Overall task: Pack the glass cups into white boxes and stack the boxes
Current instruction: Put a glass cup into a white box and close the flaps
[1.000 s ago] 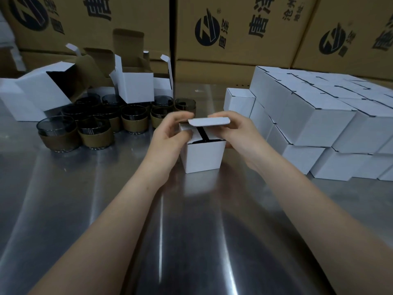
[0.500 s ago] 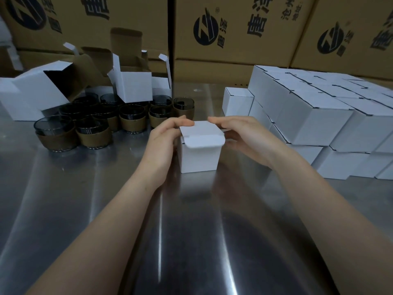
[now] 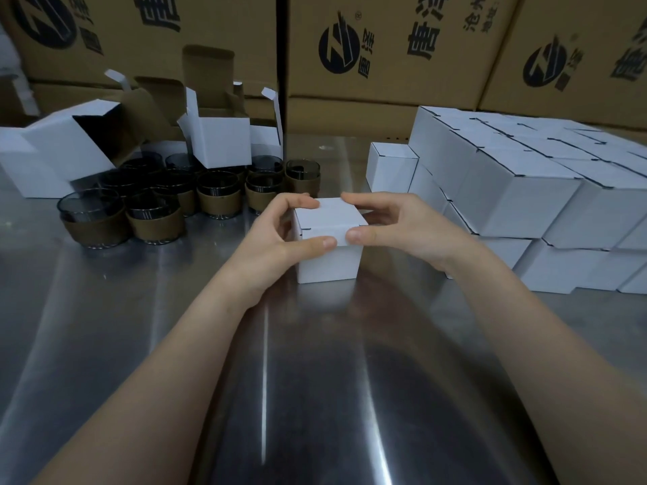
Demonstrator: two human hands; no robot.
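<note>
A small white box [image 3: 329, 260] stands on the steel table [image 3: 140, 327] at the centre, its lid down flat. My left hand [image 3: 276, 236] grips its left side, thumb on the front face and fingers over the top edge. My right hand [image 3: 395, 225] grips the right side, thumb on the front top corner and fingers along the back. Several glass cups with brown sleeves [image 3: 157, 204] stand in a cluster at the left. A stack of shut white boxes [image 3: 525, 190] fills the right.
Several open white boxes [image 3: 220, 141] sit behind and on the cups, another lies tilted at far left [image 3: 63, 152]. One single shut box [image 3: 392, 169] stands beside the stack. Large printed brown cartons [image 3: 385, 47] form a wall at the back.
The lid of the box between my hands went from raised to folded down and tucked flat. Both thumbs moved onto the box's front face.
</note>
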